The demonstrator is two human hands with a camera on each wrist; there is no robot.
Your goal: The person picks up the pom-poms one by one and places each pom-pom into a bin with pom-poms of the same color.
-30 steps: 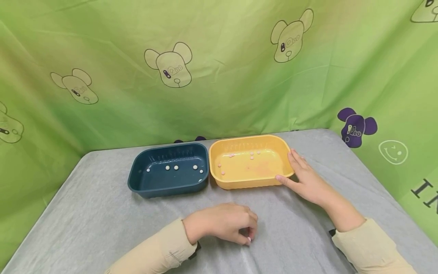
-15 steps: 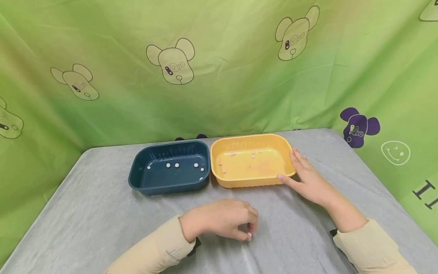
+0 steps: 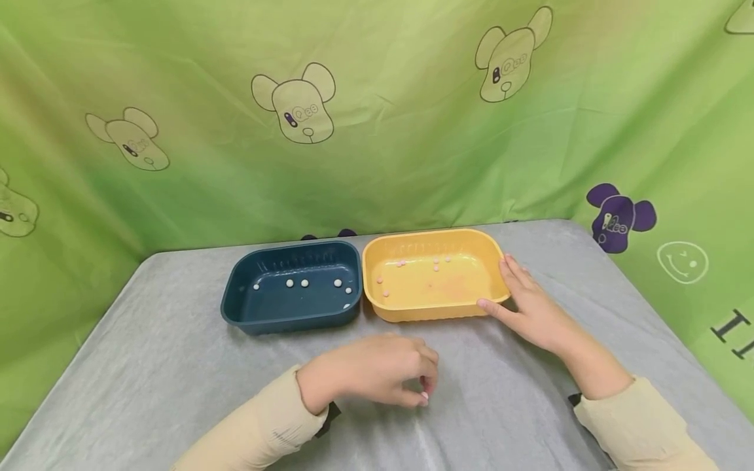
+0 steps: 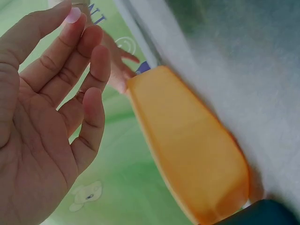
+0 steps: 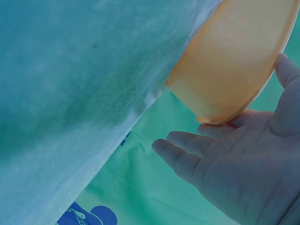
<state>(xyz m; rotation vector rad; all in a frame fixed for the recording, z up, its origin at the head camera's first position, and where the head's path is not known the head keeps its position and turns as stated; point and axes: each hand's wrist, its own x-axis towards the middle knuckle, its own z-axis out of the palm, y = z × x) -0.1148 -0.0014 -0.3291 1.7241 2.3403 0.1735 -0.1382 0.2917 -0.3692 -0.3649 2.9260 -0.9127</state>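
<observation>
Between thumb and index finger, my left hand (image 3: 377,367) pinches a small pink ball (image 4: 73,15) above the cloth, in front of the bins. My right hand (image 3: 533,313) rests at the right end of a yellow plastic bin (image 3: 436,314); its thumb touches the front rim and its straight fingers lie along the end wall. Several pink balls (image 3: 436,268) lie inside this bin. Against its left side stands a dark blue bin (image 3: 294,324) with several white balls (image 3: 304,283) on its floor.
A grey cloth (image 3: 147,366) covers the table. Behind and beside it hangs a green curtain (image 3: 389,163) printed with cartoon heads, close to the back of both bins.
My left hand, with the pink ball pinched in it, has risen slightly and shifted a little toward the bins and left. My right hand stays on the yellow bin.
</observation>
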